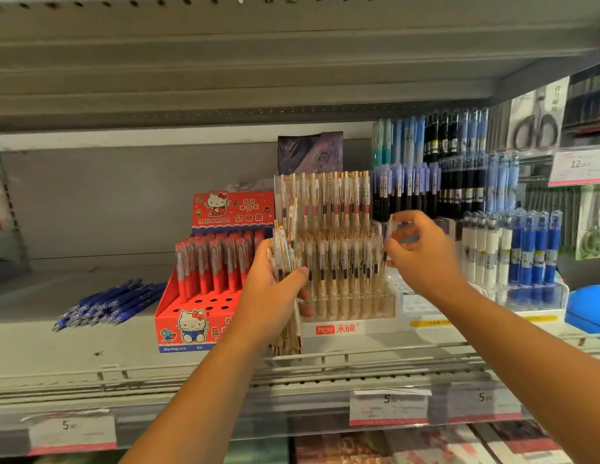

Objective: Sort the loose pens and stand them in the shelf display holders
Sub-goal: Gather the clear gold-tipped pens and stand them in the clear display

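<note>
Your left hand [275,296] grips the pen bundle [285,249]; your right hand [425,259] pinches one pen [397,229], which likely needs a free slot in the clear holder [352,303] just left of it.

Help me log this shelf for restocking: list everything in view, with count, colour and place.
loose pens: a pile, blue, lying on the shelf, left
box: one, red, left of centre, red pens standing in it
holder: one, clear, centre, rows of cream pens upright
packet: one, purple, behind the holder
racked pens: many, black and blue, back right
front pens: several, white and blue, right
scissors: one pack, grey, upper right
price tags: three, white, shelf edge
left hand: grips a bundle of cream pens
right hand: fingers pinch a blurred clear thing
</note>
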A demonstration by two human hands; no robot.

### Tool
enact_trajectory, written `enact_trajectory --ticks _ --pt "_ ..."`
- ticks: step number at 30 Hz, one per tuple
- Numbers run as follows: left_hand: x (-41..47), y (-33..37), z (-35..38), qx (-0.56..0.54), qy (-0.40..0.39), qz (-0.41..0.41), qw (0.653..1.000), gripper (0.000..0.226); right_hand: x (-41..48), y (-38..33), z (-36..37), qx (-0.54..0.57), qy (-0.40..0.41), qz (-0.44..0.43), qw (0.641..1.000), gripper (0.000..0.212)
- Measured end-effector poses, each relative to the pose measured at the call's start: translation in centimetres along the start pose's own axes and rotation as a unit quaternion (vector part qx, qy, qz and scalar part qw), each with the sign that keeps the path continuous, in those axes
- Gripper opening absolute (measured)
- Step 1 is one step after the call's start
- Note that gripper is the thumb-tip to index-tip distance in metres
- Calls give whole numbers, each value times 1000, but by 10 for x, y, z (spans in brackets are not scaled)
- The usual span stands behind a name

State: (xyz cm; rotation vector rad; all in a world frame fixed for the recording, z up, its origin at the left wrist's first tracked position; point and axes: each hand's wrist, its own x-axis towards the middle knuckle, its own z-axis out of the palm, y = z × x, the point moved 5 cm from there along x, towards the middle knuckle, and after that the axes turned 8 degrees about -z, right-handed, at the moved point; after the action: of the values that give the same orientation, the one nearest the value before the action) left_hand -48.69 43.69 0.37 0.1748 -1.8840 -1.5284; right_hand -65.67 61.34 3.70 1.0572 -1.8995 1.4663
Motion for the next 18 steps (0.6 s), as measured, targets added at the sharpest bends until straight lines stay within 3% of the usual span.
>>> enact_trajectory --ticks 10,15,18 --pt "-3 3 -1 -14 10 -2 1000 41 -12 7 14 -84 -66 -12 994 31" --pt "-5 9 -1 31 20 28 999 39 -16 -5 6 -195 -28 -62 979 43" --pt "-6 11 -1 37 24 37 998 37 -19 -29 3 -150 -9 -110 982 36"
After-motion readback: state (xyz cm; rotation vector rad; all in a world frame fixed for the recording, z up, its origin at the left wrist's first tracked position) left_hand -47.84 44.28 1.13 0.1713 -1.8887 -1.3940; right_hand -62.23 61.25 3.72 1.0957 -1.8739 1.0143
